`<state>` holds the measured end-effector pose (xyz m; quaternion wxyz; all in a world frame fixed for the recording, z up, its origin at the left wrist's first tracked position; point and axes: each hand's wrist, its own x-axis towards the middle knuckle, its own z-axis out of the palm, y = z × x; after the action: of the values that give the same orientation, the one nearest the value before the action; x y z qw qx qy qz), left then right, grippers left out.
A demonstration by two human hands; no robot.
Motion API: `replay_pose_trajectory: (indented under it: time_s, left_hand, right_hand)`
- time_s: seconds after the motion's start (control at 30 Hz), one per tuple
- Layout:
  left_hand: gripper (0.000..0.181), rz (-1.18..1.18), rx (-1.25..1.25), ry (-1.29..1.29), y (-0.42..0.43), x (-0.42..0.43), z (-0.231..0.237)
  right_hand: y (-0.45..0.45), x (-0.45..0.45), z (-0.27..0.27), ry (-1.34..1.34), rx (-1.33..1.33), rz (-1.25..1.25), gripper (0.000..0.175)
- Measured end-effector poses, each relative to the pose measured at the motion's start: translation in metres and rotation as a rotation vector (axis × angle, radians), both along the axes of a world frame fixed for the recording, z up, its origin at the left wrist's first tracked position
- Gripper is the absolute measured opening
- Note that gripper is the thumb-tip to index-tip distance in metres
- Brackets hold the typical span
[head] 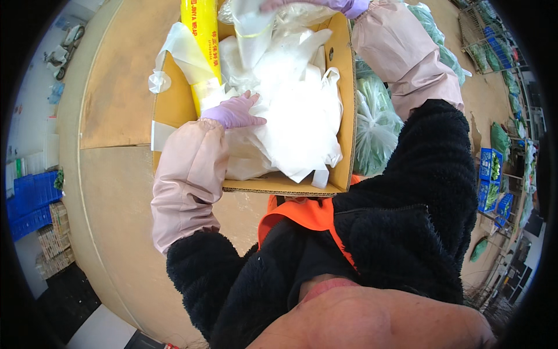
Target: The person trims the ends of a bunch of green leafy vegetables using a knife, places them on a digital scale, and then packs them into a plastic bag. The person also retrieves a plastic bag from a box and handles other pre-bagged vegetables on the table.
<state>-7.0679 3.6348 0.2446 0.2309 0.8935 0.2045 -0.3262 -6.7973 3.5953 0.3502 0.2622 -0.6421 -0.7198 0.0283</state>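
A cardboard box (pixel 285 187) before me holds a pile of white plastic bags (pixel 301 118). My left hand (pixel 235 111), in a purple glove with bare fingertips, lies on the bags with its fingers spread. Beside it, a long yellow cling wrap box (pixel 202 39) with printed writing leans along the left side. My right hand (pixel 324 4), gloved the same way, is partly cut off at the top edge. Its blurred fingers reach over an upright piece of translucent plastic (pixel 255 26); whether they grip it I cannot tell.
Clear bags of green vegetables (pixel 377 126) stand right of the box. Further right are a wire cage (pixel 484 37) and blue crates (pixel 490 163) with greens. At far left are blue crates (pixel 32 194), stacked wooden crates (pixel 56 235) and a scooter (pixel 63 52). A small plastic roll (pixel 159 81) hangs at the box's left edge.
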Motion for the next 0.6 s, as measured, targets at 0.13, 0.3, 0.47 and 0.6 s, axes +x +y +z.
replay_pose_trajectory:
  time_s: [0.13,0.3,0.47,0.6]
  left_hand:
    - [0.071,0.084,-0.004,-0.125,-0.008,-0.011,0.019]
    - [0.064,0.447,-0.284,-0.471,0.01,-0.04,0.045]
    - [0.056,0.688,-0.705,-0.862,-0.027,-0.034,0.057]
    - [0.049,0.599,-0.743,-0.904,-0.083,-0.01,0.048]
  right_hand:
    - [-0.019,-0.002,0.036,0.056,0.108,0.004,0.049]
    - [-0.031,-0.015,0.056,0.077,0.141,0.031,0.044]
    - [-0.033,-0.027,0.045,0.073,0.059,0.033,0.041]
    - [-0.033,-0.036,0.019,0.014,-0.085,0.009,0.038]
